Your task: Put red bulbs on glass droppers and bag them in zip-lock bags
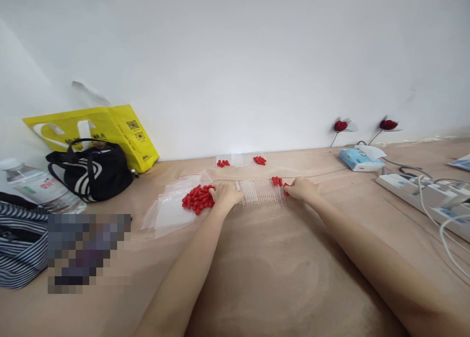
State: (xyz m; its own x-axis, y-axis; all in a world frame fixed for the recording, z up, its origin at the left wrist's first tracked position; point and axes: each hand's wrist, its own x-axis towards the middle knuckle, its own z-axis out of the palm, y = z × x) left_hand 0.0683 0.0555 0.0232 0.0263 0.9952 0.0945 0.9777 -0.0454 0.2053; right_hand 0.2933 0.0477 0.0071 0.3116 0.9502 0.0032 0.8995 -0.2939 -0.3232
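Note:
My left hand (226, 195) is closed, fingers downward, between a pile of red rubber bulbs (196, 199) and a row of thin clear glass tubes (257, 192). Its fingertips are partly hidden, so what they grip does not show. My right hand (304, 187) pinches a red rubber bulb (286, 189) at the right end of the row. Beside it, several red bulbs (276, 181) cap the upper ends of the rightmost tubes. Under the pile lie clear zip bags (171, 217) spread in a loose stack.
Near the wall lie bagged droppers with red bulbs (260, 160). On the left stand a yellow bag (135, 136), a black bag (110, 173), a water bottle (40, 185) and a striped bag (22, 249). At right are a tissue pack (358, 160) and power strips (414, 192) with cables.

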